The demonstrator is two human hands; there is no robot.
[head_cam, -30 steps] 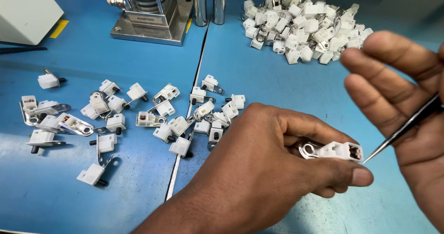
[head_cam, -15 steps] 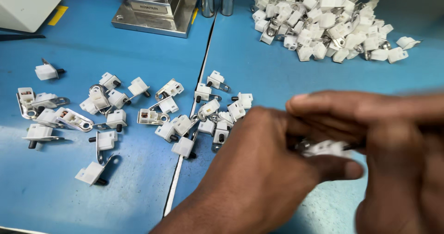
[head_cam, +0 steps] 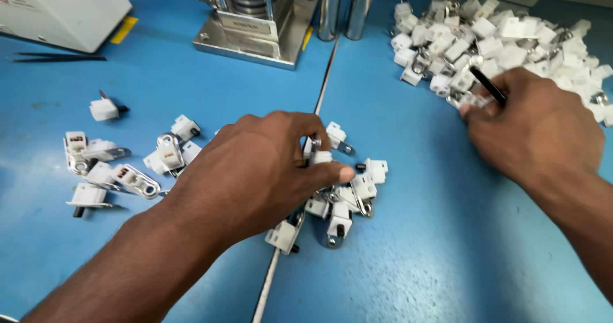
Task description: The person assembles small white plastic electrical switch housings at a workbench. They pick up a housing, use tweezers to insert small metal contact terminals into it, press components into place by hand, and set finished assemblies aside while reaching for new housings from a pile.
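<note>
My left hand (head_cam: 255, 166) hovers over the near pile of small white plastic parts with metal tabs (head_cam: 348, 192), its thumb and fingers pinched on one white part (head_cam: 321, 158) just above the pile. My right hand (head_cam: 536, 125) reaches to the far right pile of white parts (head_cam: 498, 35), holding a thin black tool (head_cam: 486, 85) whose tip sticks up between the fingers, with a white part (head_cam: 474, 99) at its fingertips. Part of the near pile is hidden under my left hand.
More white parts with metal tabs (head_cam: 115, 169) lie scattered at the left on the blue table (head_cam: 434, 246). A metal press base with columns (head_cam: 255, 23) stands at the back, a white box (head_cam: 57, 7) at the back left, black tweezers (head_cam: 57, 58) beside it.
My hands have separated. The left hand moved left onto the near pile with a part; the right hand moved up and away to the far pile with the black tool.
</note>
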